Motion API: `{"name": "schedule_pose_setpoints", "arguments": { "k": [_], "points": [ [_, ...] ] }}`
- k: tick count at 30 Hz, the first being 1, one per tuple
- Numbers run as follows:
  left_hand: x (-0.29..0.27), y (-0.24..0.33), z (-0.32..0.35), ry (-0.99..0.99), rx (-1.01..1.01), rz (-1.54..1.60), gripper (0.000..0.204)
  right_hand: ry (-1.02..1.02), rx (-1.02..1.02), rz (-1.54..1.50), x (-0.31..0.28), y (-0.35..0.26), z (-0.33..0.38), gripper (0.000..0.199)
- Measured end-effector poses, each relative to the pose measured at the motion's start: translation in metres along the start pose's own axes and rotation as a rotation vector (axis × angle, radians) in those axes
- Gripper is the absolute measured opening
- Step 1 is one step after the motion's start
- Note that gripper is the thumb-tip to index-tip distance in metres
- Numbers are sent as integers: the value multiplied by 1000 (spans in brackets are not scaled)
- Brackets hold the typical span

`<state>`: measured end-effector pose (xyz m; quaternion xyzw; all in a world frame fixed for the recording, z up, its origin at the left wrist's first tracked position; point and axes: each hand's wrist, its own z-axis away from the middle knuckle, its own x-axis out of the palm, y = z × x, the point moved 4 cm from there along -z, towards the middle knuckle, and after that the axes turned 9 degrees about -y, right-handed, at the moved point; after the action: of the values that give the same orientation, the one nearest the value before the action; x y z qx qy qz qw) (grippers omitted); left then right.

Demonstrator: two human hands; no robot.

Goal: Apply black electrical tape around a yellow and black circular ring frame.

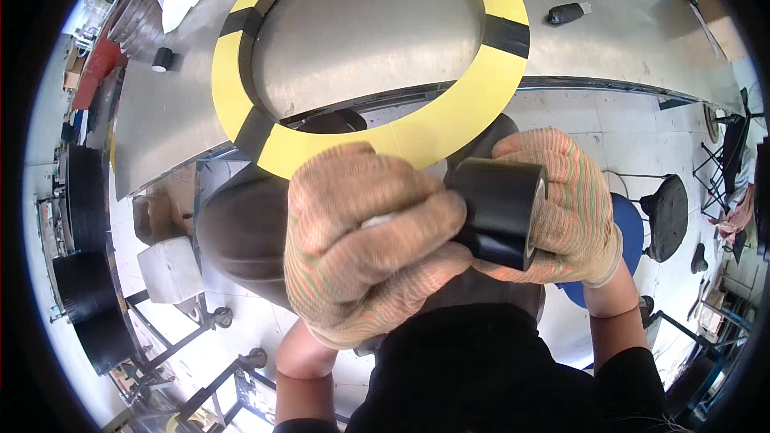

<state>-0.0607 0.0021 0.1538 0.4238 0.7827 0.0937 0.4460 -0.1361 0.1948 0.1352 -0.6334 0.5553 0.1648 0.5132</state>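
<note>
A wide roll of black tape (pixel 501 207) is held in front of my body, between both hands. My right hand (pixel 573 204), in a striped knit glove, closes around the roll's right end. My left hand (pixel 365 244), gloved alike and slightly blurred, is closed with its finger and thumb tips at the roll's left edge. A pale sliver shows between the left fingers; I cannot make out what it is. Just beyond my hands, a large yellow ring (pixel 457 124) banded with black tape lies partly on the metal table, its near side overhanging the edge above my legs.
The metal table (pixel 593 56) bears a small black cylinder (pixel 163 59) at left and a dark object with a pale tip (pixel 568 13) at right. A black-seated stool (pixel 666 218) and a blue seat (pixel 630 232) stand right. Boxes (pixel 171 270) and wheeled frames are at lower left.
</note>
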Motion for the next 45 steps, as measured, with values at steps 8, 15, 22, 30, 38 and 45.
{"name": "schedule_pose_setpoints", "arguments": {
  "k": [8,15,22,30,38,45],
  "points": [
    [10,23,28,-10,-141,-21,40,-135,12,-64,7,12,21,48],
    [15,-14,23,135,-228,410,75,-35,-13,-34,7,0,16,34],
    [18,-7,18,120,-67,348,35,-51,22,-98,12,-12,7,35],
    [22,3,19,164,-123,291,20,-4,88,-253,29,0,7,38],
    [31,-5,25,205,-303,693,24,-244,-8,-478,47,-11,8,41],
    [16,-26,6,51,-238,32,21,-156,324,-570,59,-6,10,33]
  ]
}}
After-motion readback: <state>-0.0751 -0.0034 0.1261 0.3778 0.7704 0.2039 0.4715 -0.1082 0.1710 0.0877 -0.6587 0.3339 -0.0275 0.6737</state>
